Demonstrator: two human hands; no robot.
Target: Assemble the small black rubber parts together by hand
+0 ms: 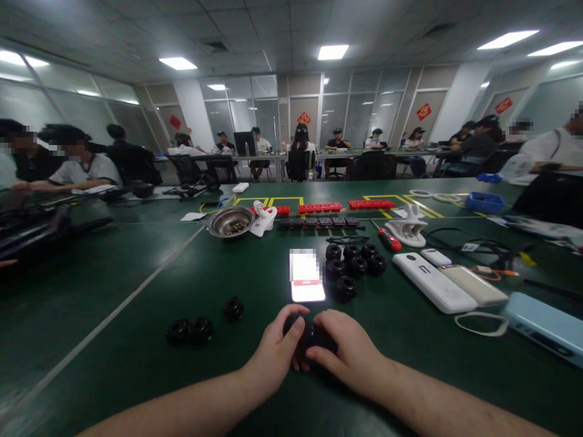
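Close to me, just below a lit phone [308, 292], both of my hands are closed around a dark, glossy round part [311, 334]. My left hand [277, 343] grips its left side with the thumb on top. My right hand [350, 349] wraps its right side; the fingers cover much of it, so I cannot tell whether it is one piece or two. To the left lie a single black ring-shaped part [234, 308] and a touching pair of black ring-shaped parts [190, 331]. Several more black ring-shaped parts [357, 266] are clustered right of the phone.
Farther back are a metal bowl [231, 223] with small brass-coloured pieces, a white stand [264, 220], red trays [320, 207] and a black strip [319, 224]. On the right lie a screwdriver [388, 238], a white power bank [432, 284] and a light-blue device [546, 328]. People sit around.
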